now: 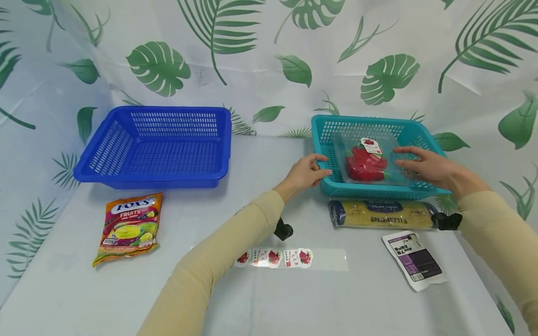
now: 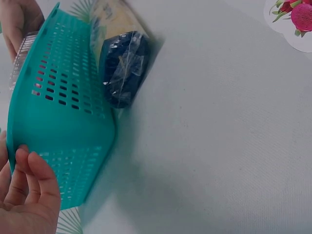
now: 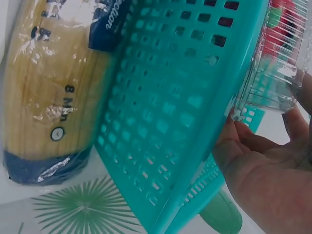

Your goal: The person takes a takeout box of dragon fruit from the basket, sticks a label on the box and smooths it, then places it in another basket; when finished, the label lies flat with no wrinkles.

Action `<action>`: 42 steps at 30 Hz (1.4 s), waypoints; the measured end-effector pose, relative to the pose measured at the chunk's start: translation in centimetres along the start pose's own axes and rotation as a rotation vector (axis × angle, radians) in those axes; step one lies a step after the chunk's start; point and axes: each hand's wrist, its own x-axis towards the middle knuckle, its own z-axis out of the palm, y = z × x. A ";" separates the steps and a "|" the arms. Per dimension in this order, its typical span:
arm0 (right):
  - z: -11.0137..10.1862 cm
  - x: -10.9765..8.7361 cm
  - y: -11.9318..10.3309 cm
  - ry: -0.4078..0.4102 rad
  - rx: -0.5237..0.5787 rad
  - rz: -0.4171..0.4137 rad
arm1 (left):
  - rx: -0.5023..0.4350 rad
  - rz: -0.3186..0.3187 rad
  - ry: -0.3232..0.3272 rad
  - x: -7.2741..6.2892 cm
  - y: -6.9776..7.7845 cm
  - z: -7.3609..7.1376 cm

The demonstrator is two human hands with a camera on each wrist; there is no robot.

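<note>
A clear plastic box [image 1: 395, 172] with red fruit-like pieces inside and a dragon fruit label [image 1: 371, 145] on its lid is in the teal basket [image 1: 374, 190]. My right hand [image 1: 435, 168] holds the box by its right end. In the right wrist view, fingers of the right hand [image 3: 273, 165] meet the box's ridged edge [image 3: 273, 92], just above the basket's rim. My left hand [image 1: 303, 173] grips the basket's left rim. Thumb and fingers of the left hand [image 2: 31, 190] lie on either side of that rim in the left wrist view.
A blue basket [image 1: 151, 179] stands at the back left, with a Fox's candy bag [image 1: 129, 228] before it. A spaghetti pack [image 1: 382, 214] lies along the teal basket's front. Nearer are a white-and-purple pouch [image 1: 414, 260] and a strip of dragon fruit stickers [image 1: 273, 258].
</note>
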 end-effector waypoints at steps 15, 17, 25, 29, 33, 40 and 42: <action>0.1 0.7 0.8 -0.013 0.046 0.057 | 0.010 -0.001 0.007 -0.1 0.2 -0.1; 0.1 0.8 0.8 -0.011 0.046 0.058 | 0.004 -0.004 0.008 -0.1 0.2 -0.1; 0.0 0.8 0.8 -0.001 0.040 0.106 | 0.003 -0.014 0.003 -0.1 0.1 0.0; 0.0 0.8 0.7 0.020 0.018 0.099 | 0.014 -0.012 0.008 -0.1 0.2 0.0; -0.2 0.8 0.5 0.067 -0.007 0.091 | 0.016 -0.013 0.007 -0.1 0.2 0.0; -0.4 0.9 0.3 0.096 -0.010 0.060 | 0.019 -0.016 0.004 0.0 0.2 0.0; -0.4 0.9 0.3 0.080 -0.007 0.077 | 0.018 -0.016 0.004 0.0 0.1 0.0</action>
